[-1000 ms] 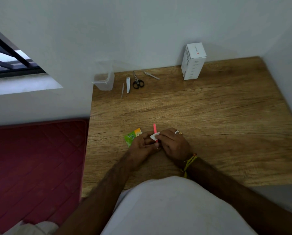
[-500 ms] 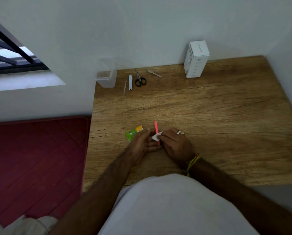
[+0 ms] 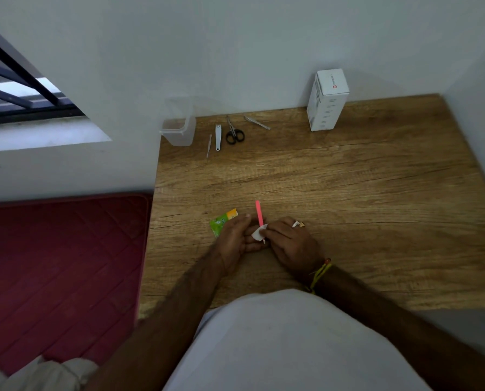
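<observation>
Lower centre of the frame, over the desk [image 3: 362,198]: my right hand [image 3: 290,245] fingers are pinching a white pad [image 3: 258,233] around the pink stick [image 3: 258,212]. My left hand [image 3: 233,237] fingers are curling alongside; I cannot tell their grip. Probable step: wiping the stick. The next move is calling for a steady slide along it.

The pink stick [image 3: 258,213] loses its bottom end behind the white wipe [image 3: 257,234] and right hand [image 3: 289,244]. The left hand [image 3: 232,239] covers half the green sachet [image 3: 220,223], and the print on the box [image 3: 325,108] at 1 o'clock is unreadable.

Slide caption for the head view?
Right hand pinches pink stick and white scrap beside left hand over wooden table.
</observation>
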{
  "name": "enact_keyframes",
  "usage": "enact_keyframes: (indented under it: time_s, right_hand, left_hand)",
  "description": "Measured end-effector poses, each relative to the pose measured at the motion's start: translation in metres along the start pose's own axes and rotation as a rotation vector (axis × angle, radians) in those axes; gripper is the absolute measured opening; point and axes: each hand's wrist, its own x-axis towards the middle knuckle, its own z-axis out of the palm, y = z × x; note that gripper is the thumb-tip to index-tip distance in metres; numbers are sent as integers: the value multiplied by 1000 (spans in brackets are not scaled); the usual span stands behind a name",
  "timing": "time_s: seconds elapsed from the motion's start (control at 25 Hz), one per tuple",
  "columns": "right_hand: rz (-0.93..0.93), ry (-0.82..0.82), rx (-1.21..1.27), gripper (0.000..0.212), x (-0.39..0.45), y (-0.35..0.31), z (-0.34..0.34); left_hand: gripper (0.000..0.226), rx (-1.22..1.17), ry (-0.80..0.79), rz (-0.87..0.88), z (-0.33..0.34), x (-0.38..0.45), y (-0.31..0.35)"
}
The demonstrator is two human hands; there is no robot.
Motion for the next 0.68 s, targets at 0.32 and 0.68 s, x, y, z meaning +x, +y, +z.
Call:
enact_keyframes:
  time_s: [0.32,0.68]
  right_hand:
    - [-23,17,-6,24,-1,-1,-3]
    - [-81,21,-99,22,-9,-2,-5]
  left_hand:
    - [22,144,74,40,4,5,-2]
    - [16,165,83,73,9,-1,0]
